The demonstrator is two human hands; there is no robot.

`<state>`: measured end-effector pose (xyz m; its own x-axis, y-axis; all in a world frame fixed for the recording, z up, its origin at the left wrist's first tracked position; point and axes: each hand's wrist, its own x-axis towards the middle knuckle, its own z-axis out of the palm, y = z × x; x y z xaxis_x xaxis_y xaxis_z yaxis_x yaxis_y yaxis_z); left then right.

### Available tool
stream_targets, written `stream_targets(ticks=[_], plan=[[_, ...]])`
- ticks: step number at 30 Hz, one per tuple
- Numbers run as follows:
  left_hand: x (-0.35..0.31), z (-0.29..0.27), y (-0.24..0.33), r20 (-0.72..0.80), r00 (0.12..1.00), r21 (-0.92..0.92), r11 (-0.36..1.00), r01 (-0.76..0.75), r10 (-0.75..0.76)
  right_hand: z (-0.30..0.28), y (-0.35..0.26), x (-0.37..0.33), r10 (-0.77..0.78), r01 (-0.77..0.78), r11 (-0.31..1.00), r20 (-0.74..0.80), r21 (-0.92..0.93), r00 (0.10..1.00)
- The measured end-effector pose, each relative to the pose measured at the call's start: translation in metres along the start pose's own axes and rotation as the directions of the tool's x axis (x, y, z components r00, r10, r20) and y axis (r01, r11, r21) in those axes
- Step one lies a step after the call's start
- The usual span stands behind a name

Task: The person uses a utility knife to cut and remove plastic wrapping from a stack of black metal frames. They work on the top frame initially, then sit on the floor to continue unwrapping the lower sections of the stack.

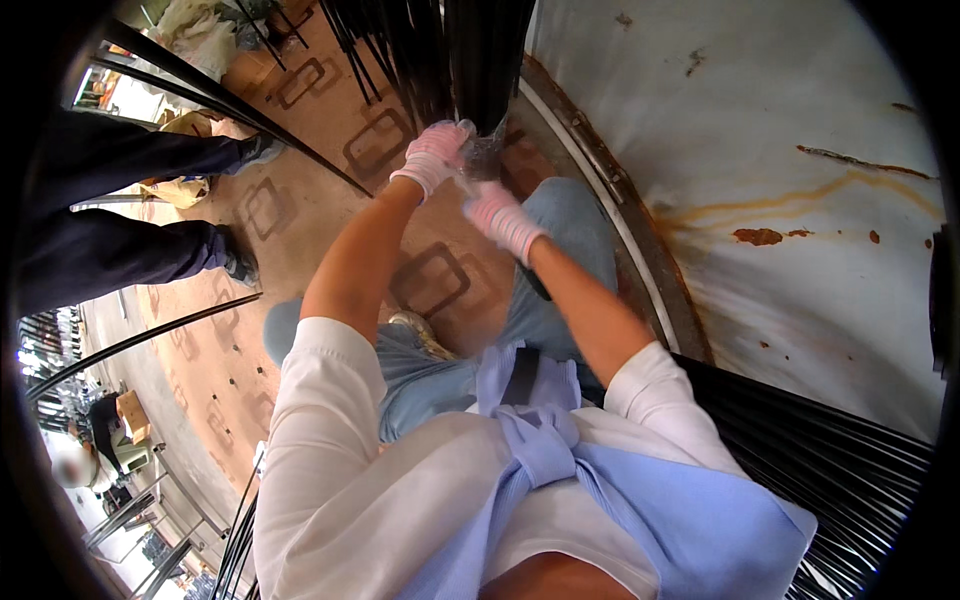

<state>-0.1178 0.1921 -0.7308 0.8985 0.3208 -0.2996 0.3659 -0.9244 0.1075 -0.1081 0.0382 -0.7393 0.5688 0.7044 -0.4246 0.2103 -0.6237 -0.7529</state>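
Observation:
A thick bundle of long black rods (487, 65) comes down from the top of the view. Crinkled clear plastic film (484, 152) wraps around its near end. My left hand (437, 155), in a pink and white knit glove, is closed on the film at the bundle's left side. Just below the bundle's end, my right hand (500, 215) wears a matching glove, slightly blurred. Its fingers are curled in at the lower part of the film, and their tips are partly hidden.
A pale rust-stained metal panel (790, 200) rises on the right. More black rods (820, 450) lie behind my right arm. At left, a person in dark trousers (130, 160) stands on the patterned brown floor (300, 240). A single black rod (150, 340) reaches in below them.

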Motion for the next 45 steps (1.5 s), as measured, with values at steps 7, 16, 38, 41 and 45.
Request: stream_targets(ticks=[7, 16, 38, 41, 45], plan=[[-0.024, -0.012, 0.010, -0.094, 0.996, 0.046, 0.999, 0.008, -0.003, -0.022, 0.005, 0.018, 0.055, 0.027, 0.910, -0.184, 0.414, 0.981], [-0.030, -0.020, 0.024, 0.038, 0.988, -0.117, 0.981, 0.152, -0.149, -0.022, -0.017, 0.038, 0.119, -0.105, 0.992, -0.273, 0.063, 0.955], [-0.019, -0.026, 0.031, 0.135, 0.974, 0.114, 0.979, 0.169, -0.184, -0.003, 0.014, 0.036, 0.256, -0.114, 0.843, -0.204, 0.526, 0.945], [-0.011, -0.010, 0.018, 0.120, 0.986, 0.141, 0.985, 0.099, -0.116, -0.006, 0.007, 0.010, 0.320, -0.541, 0.210, 0.466, 0.814, 0.825], [-0.005, 0.008, -0.006, 0.007, 0.998, 0.108, 0.992, -0.071, 0.070, 0.021, 0.025, 0.016, 0.307, -0.281, 0.469, 0.143, 0.837, 0.941]])
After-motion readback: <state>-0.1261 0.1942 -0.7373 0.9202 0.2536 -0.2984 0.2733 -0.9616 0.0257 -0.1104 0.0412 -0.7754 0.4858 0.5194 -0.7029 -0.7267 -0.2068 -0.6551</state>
